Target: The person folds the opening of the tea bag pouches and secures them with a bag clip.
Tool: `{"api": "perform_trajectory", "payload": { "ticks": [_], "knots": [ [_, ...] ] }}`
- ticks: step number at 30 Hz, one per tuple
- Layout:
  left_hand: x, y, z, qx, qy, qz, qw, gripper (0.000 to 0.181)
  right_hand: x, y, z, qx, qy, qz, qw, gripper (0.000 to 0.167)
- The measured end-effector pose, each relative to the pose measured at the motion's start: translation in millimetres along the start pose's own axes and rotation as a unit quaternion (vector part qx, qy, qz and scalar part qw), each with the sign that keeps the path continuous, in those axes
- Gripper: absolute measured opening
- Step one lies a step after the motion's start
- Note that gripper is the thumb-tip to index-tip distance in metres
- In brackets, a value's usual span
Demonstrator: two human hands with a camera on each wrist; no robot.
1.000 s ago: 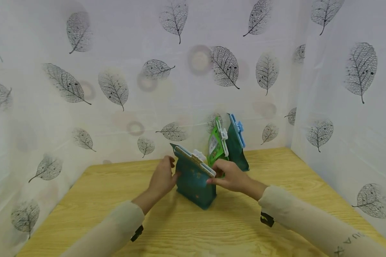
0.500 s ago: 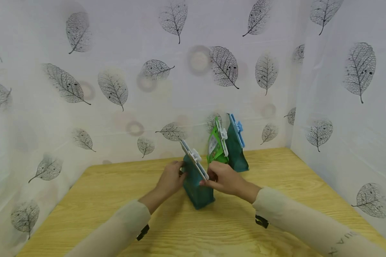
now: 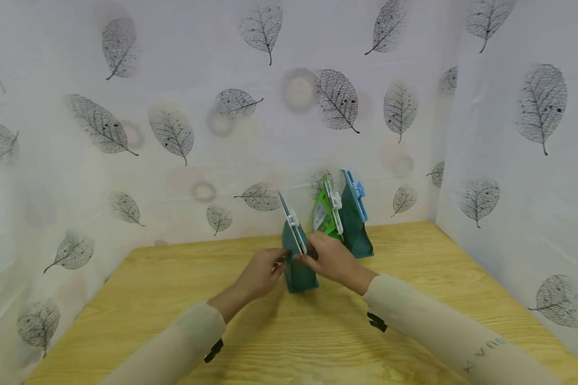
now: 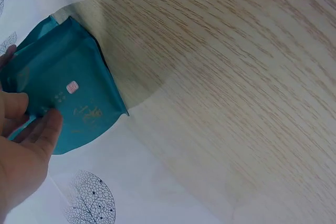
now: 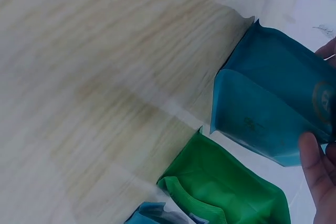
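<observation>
A teal stand-up pouch [image 3: 299, 275] stands on the table between both hands, its top closed by a white bag clip [image 3: 295, 227]. My left hand [image 3: 265, 272] is at the pouch's left side; in the left wrist view its bent fingers [image 4: 48, 132] lie against the printed face and seem to pinch it. My right hand [image 3: 332, 256] grips the near end of the clipped top, thumb in front. In the right wrist view the thumb [image 5: 314, 161] lies along the pouch's side; other fingers are mostly hidden or cut off.
Just behind and to the right stand a green pouch [image 3: 321, 216] with a white clip and another teal pouch [image 3: 355, 235] with a blue clip [image 3: 356, 195]. A leaf-patterned curtain [image 3: 221, 160] rises behind the wooden table [image 3: 173, 299].
Both hands have moved the clipped pouch back toward the curtain and turned it, so its narrow side now faces me. The two pouches at the back have not moved.
</observation>
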State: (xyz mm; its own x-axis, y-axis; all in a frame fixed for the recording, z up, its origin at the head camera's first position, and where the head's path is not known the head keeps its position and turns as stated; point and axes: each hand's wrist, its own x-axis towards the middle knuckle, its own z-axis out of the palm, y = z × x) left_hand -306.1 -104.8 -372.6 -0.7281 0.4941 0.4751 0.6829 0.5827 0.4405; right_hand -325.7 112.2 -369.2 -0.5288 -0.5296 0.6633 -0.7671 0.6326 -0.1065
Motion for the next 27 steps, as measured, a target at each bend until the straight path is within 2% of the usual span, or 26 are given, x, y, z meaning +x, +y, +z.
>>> {"api": "perform_trajectory", "payload": {
  "ticks": [3, 10, 16, 19, 22, 27],
  "knots": [
    [0.1, 0.2, -0.5, 0.008, -0.005, 0.007, 0.9999, 0.034, 4.0, 4, 4, -0.022, 0.004, 0.004, 0.9997, 0.033],
    [-0.7, 0.9, -1.7, 0.024, -0.028, 0.003, 0.9993, 0.037, 12.3, 11, 8, -0.058, -0.02, 0.055, 0.9966, 0.032],
    [-1.0, -0.8, 0.8, 0.04, -0.028, 0.016, 0.9987, 0.034, 17.7, 16, 9, -0.083, -0.02, 0.075, 0.9935, 0.033],
    [-2.6, -1.6, -0.2, 0.04, -0.032, -0.007, 0.9987, 0.033, 18.9, 17, 10, -0.086, -0.016, 0.083, 0.9928, 0.034],
    [-6.0, -1.8, -3.9, 0.046, -0.038, -0.045, 0.9972, 0.035, 17.4, 18, 9, -0.076, -0.019, 0.097, 0.9922, 0.033],
    [-15.9, -6.7, -16.8, 0.073, -0.034, -0.088, 0.9929, 0.039, 4.8, 21, 3, -0.06, -0.038, 0.108, 0.9916, 0.026]
  ]
}}
